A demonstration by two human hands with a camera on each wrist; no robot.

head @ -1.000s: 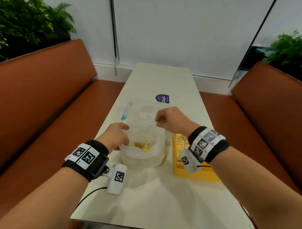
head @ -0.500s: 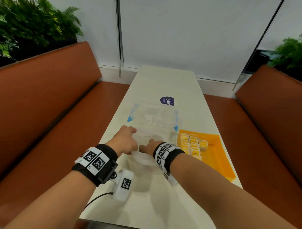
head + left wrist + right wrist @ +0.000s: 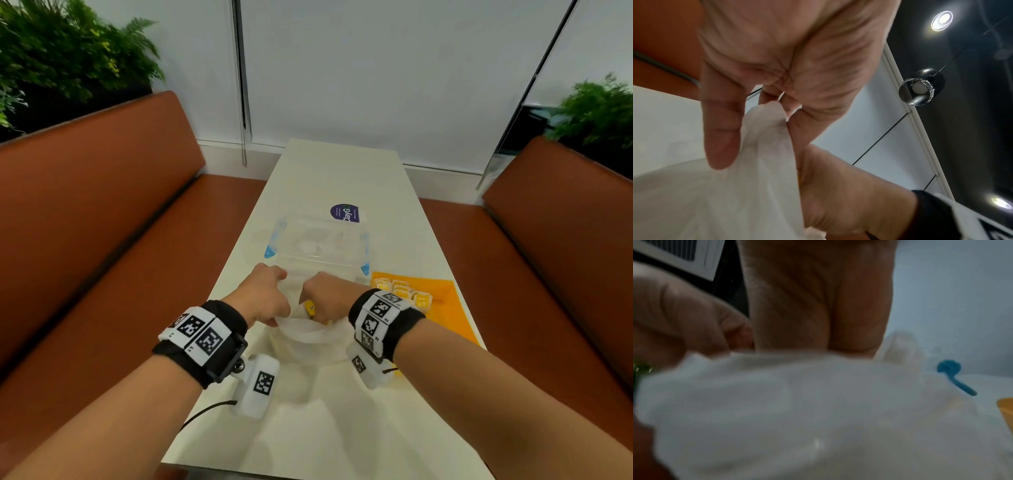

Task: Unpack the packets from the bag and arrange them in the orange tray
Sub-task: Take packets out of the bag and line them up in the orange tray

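Note:
A white translucent bag (image 3: 308, 337) stands on the table between my hands. My left hand (image 3: 267, 298) pinches the bag's left rim; the left wrist view shows the rim (image 3: 770, 112) caught between thumb and fingers (image 3: 721, 129). My right hand (image 3: 327, 296) reaches down into the bag's mouth, and its fingertips are hidden behind the bag (image 3: 797, 402), so I cannot tell whether they hold anything. One yellow packet (image 3: 310, 306) shows inside, beside the right hand. The orange tray (image 3: 445, 305) lies to the right with several yellow packets (image 3: 400, 291) in rows at its far left.
A clear plastic container (image 3: 318, 240) with blue clips (image 3: 269, 251) sits just beyond the bag. A purple round sticker (image 3: 346, 212) lies farther back on the white table (image 3: 335, 171). Brown benches flank the table on both sides.
My right hand came down from the bag's far rim into its mouth and stays there. The left hand kept its hold on the rim. The tray's packets came into view.

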